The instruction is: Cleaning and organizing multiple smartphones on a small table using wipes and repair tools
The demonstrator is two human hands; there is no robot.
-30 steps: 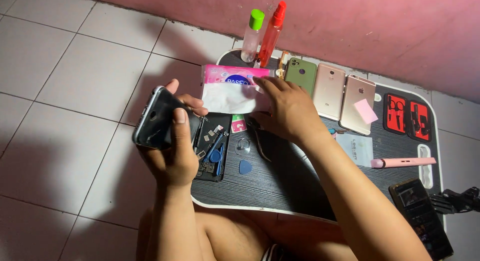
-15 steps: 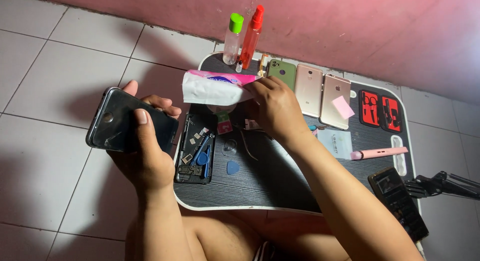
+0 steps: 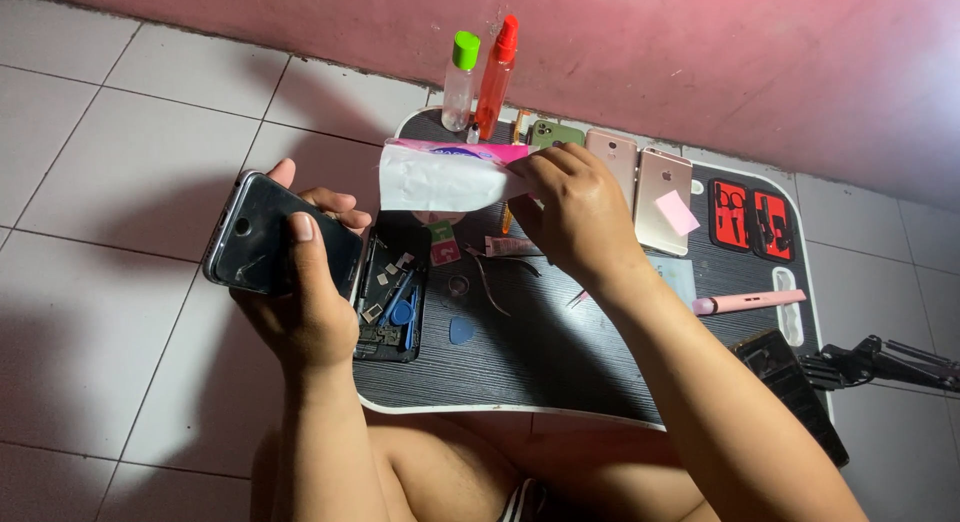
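My left hand [image 3: 305, 302] grips a dark smartphone [image 3: 262, 244] with its glass face up, held over the floor tiles just left of the small black table [image 3: 560, 372]. My right hand [image 3: 575, 210] pinches a white tissue [image 3: 440, 185] that is drawn out to the left from a pink tissue pack [image 3: 470, 152] at the table's back. An opened phone body [image 3: 390, 297] with small parts and blue tools in it lies on the table beside my left hand.
Two bottles, one green-capped [image 3: 460, 82] and one orange [image 3: 494, 77], stand at the back. Several phones [image 3: 660, 187] lie in a row, with a pink note [image 3: 678, 214], a red tool case [image 3: 752, 220], a pink pen-like tool [image 3: 748, 302], tweezers [image 3: 490, 277] and a blue pick [image 3: 462, 330]. A black stand [image 3: 880, 362] sits right.
My left hand has carried the phone left, off the table, and turned it face up. My right hand has lifted the tissue out of the pack and pulled it longer.
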